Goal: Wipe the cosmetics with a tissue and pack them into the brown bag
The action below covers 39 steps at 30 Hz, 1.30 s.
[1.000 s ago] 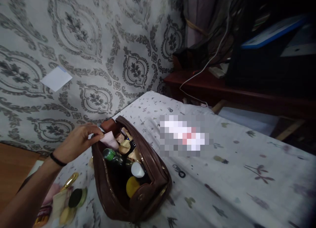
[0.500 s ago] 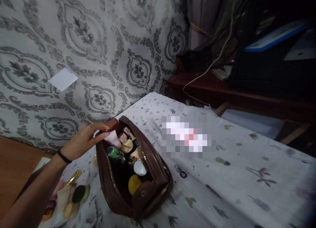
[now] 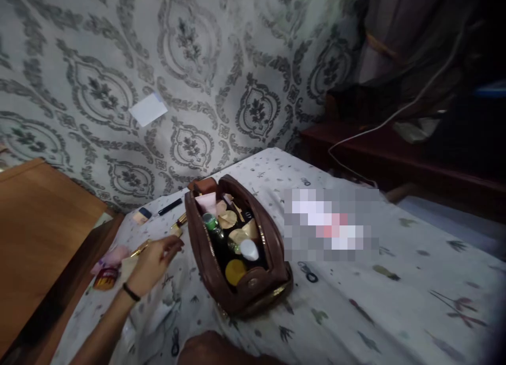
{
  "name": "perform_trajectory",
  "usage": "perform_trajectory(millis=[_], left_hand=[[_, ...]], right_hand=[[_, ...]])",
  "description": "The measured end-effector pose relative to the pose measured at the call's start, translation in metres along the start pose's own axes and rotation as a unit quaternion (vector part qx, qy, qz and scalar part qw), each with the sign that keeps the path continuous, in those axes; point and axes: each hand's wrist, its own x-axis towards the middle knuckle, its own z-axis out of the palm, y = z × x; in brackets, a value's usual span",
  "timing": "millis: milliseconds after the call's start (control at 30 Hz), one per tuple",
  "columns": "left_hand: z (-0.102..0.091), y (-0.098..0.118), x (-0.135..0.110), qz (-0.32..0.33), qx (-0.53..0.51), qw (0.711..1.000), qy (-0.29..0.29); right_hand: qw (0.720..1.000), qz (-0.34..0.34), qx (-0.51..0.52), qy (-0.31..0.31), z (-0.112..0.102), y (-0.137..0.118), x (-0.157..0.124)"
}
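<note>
My left hand (image 3: 156,262), with a black band on its wrist, hovers over the sheet left of the bag. Its fingers are loosely bent and apart, and I see nothing in them. Just beyond the fingertips lies a small gold tube (image 3: 179,223). The brown zip bag (image 3: 197,249) stands unzipped on the bed. Inside are a pale pink tube (image 3: 206,203), a green-capped bottle (image 3: 210,222), a white-capped container (image 3: 249,249), a round yellow item (image 3: 235,272) and several gold-toned pieces. My right hand does not show.
Left of my hand lie a pink item (image 3: 114,257), a dark red and yellow jar (image 3: 105,278) and a gold stick (image 3: 141,247). A black pen-like stick (image 3: 169,207) lies near the wall. A wooden panel (image 3: 47,217) borders the bed. A dark brown shape (image 3: 225,349) intrudes at the bottom.
My left hand has left the pink tube at the bag's far left edge and moved down and left onto the sheet side. The pink tube stays in the bag. The view has shifted left.
</note>
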Motion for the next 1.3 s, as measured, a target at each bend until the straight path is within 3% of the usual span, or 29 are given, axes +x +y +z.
perform_trajectory(millis=[100,200,267,367,467,533,633,700,767,833,967,1133,1300], left_hand=[[0.035,-0.012,-0.031,0.004,0.050,0.999,0.009],[0.059,-0.009,-0.050,0.028,0.093,0.995,0.005],[0.063,-0.003,-0.055,0.028,0.118,0.993,0.008],[0.054,-0.002,-0.053,0.039,0.100,0.994,-0.015],[0.032,-0.016,-0.037,0.032,0.028,0.999,-0.025],[0.015,-0.034,-0.017,0.002,0.026,1.000,-0.004],[-0.004,-0.068,0.024,-0.046,0.103,0.994,0.012],[-0.010,-0.091,0.054,-0.078,0.129,0.988,0.030],[-0.010,-0.110,0.079,-0.118,0.156,0.980,0.044],[-0.007,-0.126,0.099,-0.156,0.176,0.971,0.049],[0.006,-0.149,0.121,-0.199,0.197,0.959,0.038],[0.015,-0.165,0.128,-0.214,0.211,0.954,0.007],[0.006,-0.162,0.118,-0.185,0.199,0.962,0.002]], right_hand=[[0.999,0.013,-0.032,-0.017,-0.002,-0.003,0.004],[0.998,0.041,-0.051,0.006,-0.005,-0.016,0.000],[0.997,0.058,-0.045,0.029,-0.007,-0.026,-0.005],[0.992,0.095,-0.042,0.069,-0.009,-0.040,-0.012],[0.987,0.125,-0.059,0.081,-0.013,-0.049,-0.015],[0.988,0.125,-0.088,0.032,-0.019,-0.053,-0.012],[0.980,0.116,-0.145,-0.069,-0.027,-0.059,0.003],[0.977,0.116,-0.166,-0.075,-0.030,-0.062,0.016],[0.981,0.120,-0.149,-0.039,-0.028,-0.062,0.029],[0.986,0.129,-0.094,0.040,-0.025,-0.058,0.037],[0.961,0.200,0.020,0.189,-0.020,-0.041,0.039],[0.943,0.220,0.086,0.234,-0.022,-0.031,0.032],[0.933,0.225,0.158,0.232,-0.019,-0.032,0.032]])
